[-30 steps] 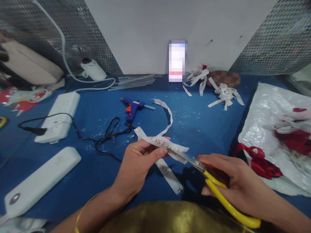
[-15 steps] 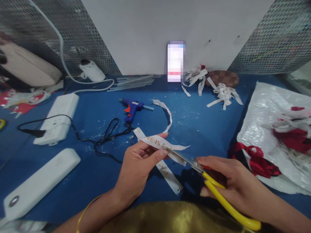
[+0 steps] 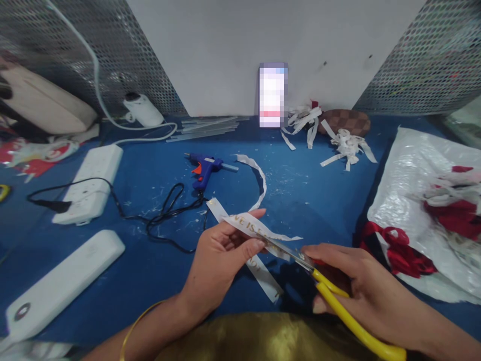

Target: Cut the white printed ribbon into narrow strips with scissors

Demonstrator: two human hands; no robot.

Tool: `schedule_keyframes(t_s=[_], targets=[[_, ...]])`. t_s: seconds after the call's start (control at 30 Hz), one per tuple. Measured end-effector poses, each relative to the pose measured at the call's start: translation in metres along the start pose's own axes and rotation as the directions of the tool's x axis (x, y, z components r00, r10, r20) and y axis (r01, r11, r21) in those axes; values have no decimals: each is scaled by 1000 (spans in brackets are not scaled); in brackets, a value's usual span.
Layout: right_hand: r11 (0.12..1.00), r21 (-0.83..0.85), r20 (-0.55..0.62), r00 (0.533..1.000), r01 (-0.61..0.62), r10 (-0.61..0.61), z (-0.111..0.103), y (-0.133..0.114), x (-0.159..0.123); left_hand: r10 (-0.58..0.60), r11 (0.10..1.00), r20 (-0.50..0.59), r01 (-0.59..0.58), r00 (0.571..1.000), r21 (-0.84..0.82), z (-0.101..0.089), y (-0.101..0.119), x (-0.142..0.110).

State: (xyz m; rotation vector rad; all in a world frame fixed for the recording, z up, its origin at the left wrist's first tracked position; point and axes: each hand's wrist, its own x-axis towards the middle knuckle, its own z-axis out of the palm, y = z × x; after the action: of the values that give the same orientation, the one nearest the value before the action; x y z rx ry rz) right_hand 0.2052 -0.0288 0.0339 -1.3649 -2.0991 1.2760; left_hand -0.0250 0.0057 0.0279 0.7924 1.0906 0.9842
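Pinching a gold-lettered white ribbon (image 3: 242, 224) between thumb and fingers, the left hand (image 3: 220, 263) is holding it low over the blue tabletop (image 3: 311, 185). The right hand (image 3: 363, 283) is gripping yellow-handled scissors (image 3: 340, 303), whose blades are reaching the ribbon beside the left thumb; how far they are parted is unclear.

Taking the held ribbon as the clock's centre, a blue glue gun (image 3: 206, 168) is lying at 11 o'clock, with clear glue sticks (image 3: 210, 128) lying farther off between 11 and 12. A lit phone (image 3: 272, 95) is standing upright just past 12, before a pale panel (image 3: 210, 50) that wire mesh (image 3: 150, 65) is flanking. A checkered case (image 3: 349, 122) is resting between 1 and 2, and a white ribbon bow (image 3: 347, 146) is sitting near it at 2. At 3 o'clock, a glossy white plastic package (image 3: 396, 185) is spreading out, with a red bow (image 3: 404, 250) lying on its near edge. A white power strip (image 3: 88, 183) is lying between 9 and 10, and pale scuffs and specks are dotting the surface.
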Motion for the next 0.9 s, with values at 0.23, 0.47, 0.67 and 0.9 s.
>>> schedule_keyframes(t_s=[0.23,0.47,0.67,0.9], targets=[[998,50,30,999,-24,22,-3,-5,3,-27,1000,0,27,1000,-11,0,0,0],[995,87,13,999,-51,50,3,-1,1,-63,998,29,63,998,10,1,-1,-2],[993,94,44,997,-68,64,3,1,1,-65,998,30,64,997,22,3,-1,-2],[991,115,63,996,-64,57,1,-3,3,-80,997,23,79,997,15,3,1,-2]])
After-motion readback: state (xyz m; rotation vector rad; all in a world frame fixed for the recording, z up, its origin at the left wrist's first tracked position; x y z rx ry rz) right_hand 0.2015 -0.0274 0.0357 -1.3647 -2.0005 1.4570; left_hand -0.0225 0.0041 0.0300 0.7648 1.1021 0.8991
